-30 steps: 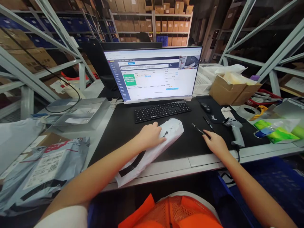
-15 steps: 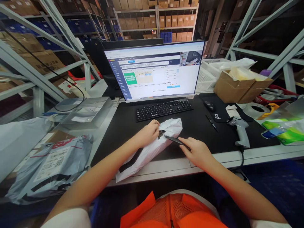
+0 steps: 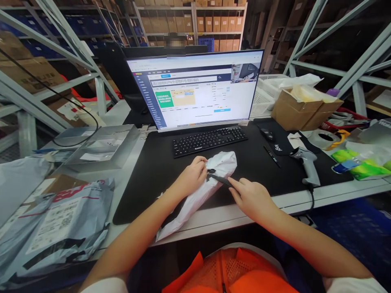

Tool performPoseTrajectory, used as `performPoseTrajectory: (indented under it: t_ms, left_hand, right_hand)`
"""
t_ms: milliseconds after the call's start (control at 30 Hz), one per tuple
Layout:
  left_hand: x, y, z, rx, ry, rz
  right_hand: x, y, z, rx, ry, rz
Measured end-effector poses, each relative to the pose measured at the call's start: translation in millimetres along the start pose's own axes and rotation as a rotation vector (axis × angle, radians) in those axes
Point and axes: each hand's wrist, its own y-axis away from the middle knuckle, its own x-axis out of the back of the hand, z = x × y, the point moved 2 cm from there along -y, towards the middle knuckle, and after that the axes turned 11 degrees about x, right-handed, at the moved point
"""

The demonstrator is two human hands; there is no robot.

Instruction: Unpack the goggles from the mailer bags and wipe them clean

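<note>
A white plastic mailing bag (image 3: 195,207) lies slantwise over the front edge of the black desk mat, its far end near the keyboard. My left hand (image 3: 196,173) is closed on the bag's upper left side, fingers pinching the plastic near a torn dark opening (image 3: 210,171). In my right hand (image 3: 252,197) is a slim black knife (image 3: 222,180), gripped by its rear end. Its tip points left and reaches the opening beside my left fingers. What is inside the bag is hidden.
Behind the bag stand a keyboard (image 3: 210,140) and a monitor (image 3: 201,93). To the right are a pen (image 3: 271,155), a mouse (image 3: 267,133), a barcode scanner (image 3: 308,165) and a tape roll (image 3: 324,139). Grey parcels (image 3: 61,224) and a grey tray (image 3: 105,150) sit left.
The knife has shifted slightly and its tip sits a little deeper at the opening. My left hand still pinches the bag. The whole view has moved a little.
</note>
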Motion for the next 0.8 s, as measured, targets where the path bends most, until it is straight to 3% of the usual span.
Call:
performPoseTrajectory:
  t_ms: [267, 533, 800]
  left_hand:
    - [0.2, 0, -5, -0.029, 0.053, -0.01]
    - [0.6, -1, -8, -0.034, 0.096, -0.043]
    - [2.3, 2, -5, 0.047, 0.018, 0.038]
  right_hand:
    - [-22, 6, -10, -0.074, -0.032, 0.034]
    - [-28, -15, -14, -0.053, -0.108, 0.082]
    - [-37, -4, -4, -0.002, -0.149, 0.267]
